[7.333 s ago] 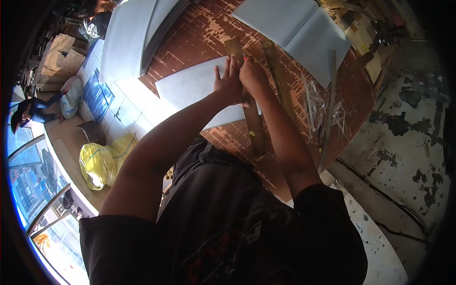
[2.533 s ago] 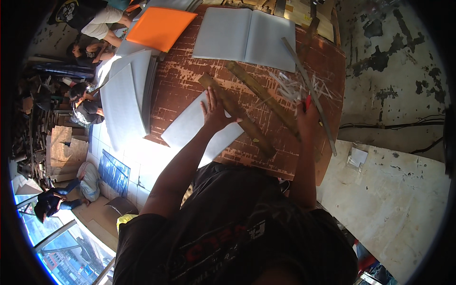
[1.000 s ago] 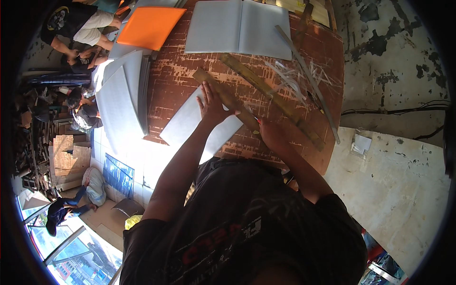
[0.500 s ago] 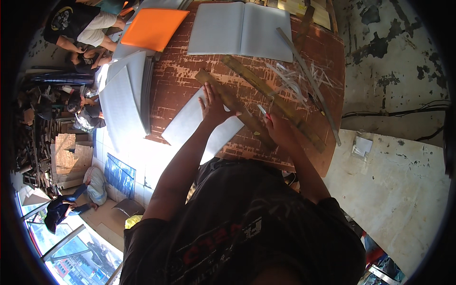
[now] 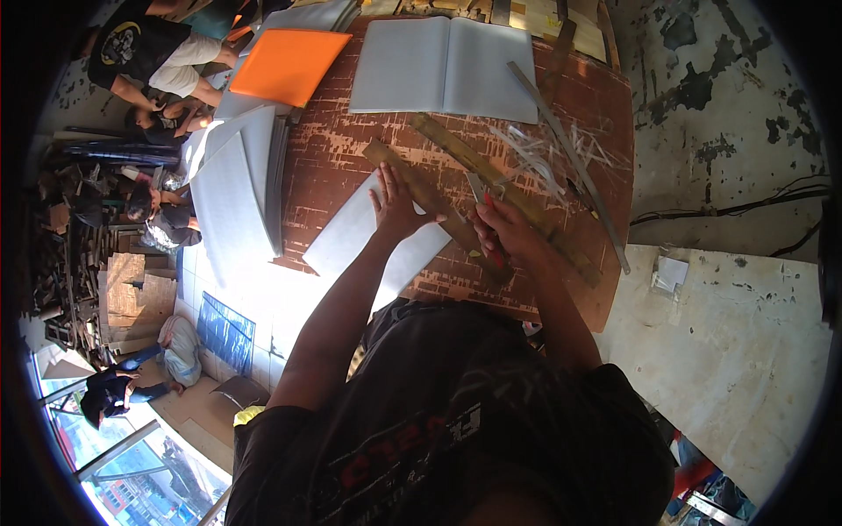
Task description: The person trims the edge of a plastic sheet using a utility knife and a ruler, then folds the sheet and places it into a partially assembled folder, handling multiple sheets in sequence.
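My left hand [image 5: 400, 216] lies spread, fingers apart, over a worn wooden strip [image 5: 428, 189] and the edge of a pale translucent sheet [image 5: 346, 230]. The strip runs diagonally along that sheet's right side. In my right hand [image 5: 519, 235] is a red-handled utility knife [image 5: 476, 188], fingers wrapped around it. Its blade points up and away, just right of the strip; whether the tip touches anything I cannot tell. A second wooden strip [image 5: 458, 147] lies roughly parallel, partly behind my right hand.
Clear plastic offcuts [image 5: 535, 162] and a thin grey straightedge [image 5: 561, 131] lie at the right of the brown table [image 5: 324, 145]. Pale sheets [image 5: 403, 66] sit at the back, orange sheets [image 5: 289, 66] and a pale stack [image 5: 232, 197] at the left. Other people are beyond the left side.
My right hand has shifted slightly left and turned, and the knife now points more upright, with more of its red handle showing. My left hand stays pressed in place.
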A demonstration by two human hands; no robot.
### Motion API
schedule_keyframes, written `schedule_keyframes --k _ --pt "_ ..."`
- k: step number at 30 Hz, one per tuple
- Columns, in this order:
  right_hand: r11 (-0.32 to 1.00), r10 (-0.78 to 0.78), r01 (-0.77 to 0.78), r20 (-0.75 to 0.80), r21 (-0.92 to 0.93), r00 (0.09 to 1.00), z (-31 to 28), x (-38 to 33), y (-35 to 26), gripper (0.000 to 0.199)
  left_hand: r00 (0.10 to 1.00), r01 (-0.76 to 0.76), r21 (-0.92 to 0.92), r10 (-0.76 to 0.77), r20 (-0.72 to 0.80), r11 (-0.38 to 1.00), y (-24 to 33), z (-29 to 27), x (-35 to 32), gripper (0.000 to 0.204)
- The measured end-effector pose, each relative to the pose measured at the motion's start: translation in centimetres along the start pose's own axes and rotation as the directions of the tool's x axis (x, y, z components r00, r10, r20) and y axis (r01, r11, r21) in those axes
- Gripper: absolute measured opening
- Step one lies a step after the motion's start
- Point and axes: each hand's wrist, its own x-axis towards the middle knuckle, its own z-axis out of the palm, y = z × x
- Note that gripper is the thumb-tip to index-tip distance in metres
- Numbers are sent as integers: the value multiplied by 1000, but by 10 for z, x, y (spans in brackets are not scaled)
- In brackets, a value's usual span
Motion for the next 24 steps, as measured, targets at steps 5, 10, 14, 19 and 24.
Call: schedule_keyframes --k 5,10,14,19,24 --pt "998 -56 56 66 2 996 7 -7 -7 28 1000 -9 0 9 -7 1000 -1 1 -1 158" --pt "983 -105 97 46 158 993 9 -8 -2 28 999 -26 -1 26 -37 1000 1 0 0 160" --pt "893 -160 178 -79 413 984 6 -2 -2 28 993 -23 36 27 -115 999 18 -4 -13 131" --pt "805 -309 385 -236 451 921 11 -3 -8 28 968 -246 -620 225 -114 745 71 -30 -41 47" --pt "766 -404 489 -279 417 871 20 -10 -13 28 916 -101 -879 388 100 466 103 -35 -64 57"
